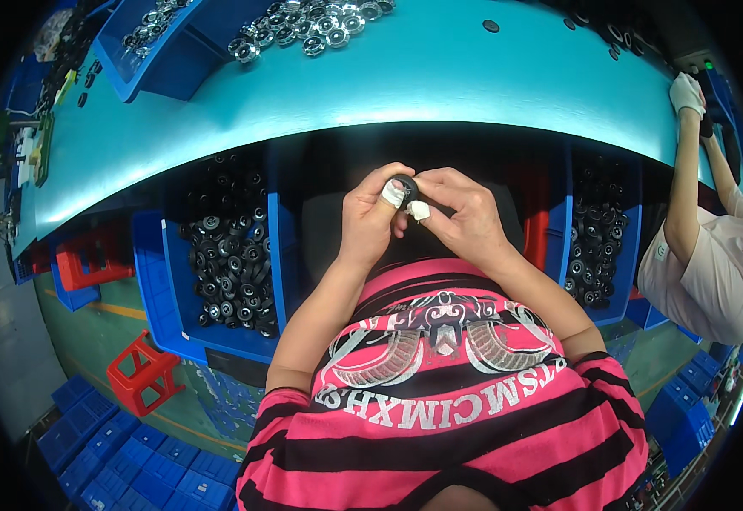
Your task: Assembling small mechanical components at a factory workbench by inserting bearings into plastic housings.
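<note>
Both of my hands meet in front of me, just below the table's near edge, around a small black rubber ring like a toy wheel's tire (409,184). My left hand (368,220) closes on its left side, the thumb wrapped in white tape. From the other side my right hand (468,213) pinches the same piece, and white tape covers that thumb's tip too. The fingers and tape hide part of the ring, so I cannot tell whether a hub sits inside it.
A turquoise table (439,81) curves ahead, bearing shiny chrome wheel hubs (312,30) and a blue bin (171,81). Blue bins of black wheels stand at my left (284,264) and right (559,226). A red stool (144,373) stands lower left; a co-worker's gloved hand (687,94) is far right.
</note>
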A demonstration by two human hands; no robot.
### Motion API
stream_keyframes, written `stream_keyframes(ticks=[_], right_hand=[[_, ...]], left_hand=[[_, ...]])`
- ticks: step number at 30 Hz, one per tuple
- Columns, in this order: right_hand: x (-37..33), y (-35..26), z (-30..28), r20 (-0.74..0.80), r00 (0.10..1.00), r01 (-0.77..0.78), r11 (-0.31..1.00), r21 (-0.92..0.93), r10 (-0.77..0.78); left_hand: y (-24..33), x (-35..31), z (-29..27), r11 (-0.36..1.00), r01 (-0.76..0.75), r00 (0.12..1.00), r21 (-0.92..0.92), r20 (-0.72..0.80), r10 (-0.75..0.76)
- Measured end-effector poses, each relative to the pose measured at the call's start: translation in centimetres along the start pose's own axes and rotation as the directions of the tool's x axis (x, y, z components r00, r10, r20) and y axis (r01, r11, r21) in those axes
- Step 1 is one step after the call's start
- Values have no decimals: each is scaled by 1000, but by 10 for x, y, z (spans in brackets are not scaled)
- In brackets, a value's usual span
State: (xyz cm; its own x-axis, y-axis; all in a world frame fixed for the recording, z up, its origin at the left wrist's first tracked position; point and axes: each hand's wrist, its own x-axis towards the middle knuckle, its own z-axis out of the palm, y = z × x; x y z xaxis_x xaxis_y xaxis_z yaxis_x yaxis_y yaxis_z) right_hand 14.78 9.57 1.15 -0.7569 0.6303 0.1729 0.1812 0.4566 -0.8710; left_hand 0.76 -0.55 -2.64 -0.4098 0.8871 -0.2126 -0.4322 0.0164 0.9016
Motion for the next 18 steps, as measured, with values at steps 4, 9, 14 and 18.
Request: stream_keyframes(ticks=[4, 9, 14, 18], right_hand=[[0, -6, -1, 29, 994, -107, 994, 23, 106], [7, 6, -5, 136, 924, -381, 839, 389, 357], [13, 9, -5, 175, 881, -461, 710, 533, 440], [13, 11, -3, 208, 848, -510, 649, 564, 487]], left_hand=[[4, 1, 7, 991, -34, 998, 127, -41, 39], [8, 7, 0, 996, 26, 990, 91, 133, -38], [12, 3, 8, 990, 28, 979, 140, 198, -55], [16, 1, 14, 937, -6, 984, 349, 170, -57]])
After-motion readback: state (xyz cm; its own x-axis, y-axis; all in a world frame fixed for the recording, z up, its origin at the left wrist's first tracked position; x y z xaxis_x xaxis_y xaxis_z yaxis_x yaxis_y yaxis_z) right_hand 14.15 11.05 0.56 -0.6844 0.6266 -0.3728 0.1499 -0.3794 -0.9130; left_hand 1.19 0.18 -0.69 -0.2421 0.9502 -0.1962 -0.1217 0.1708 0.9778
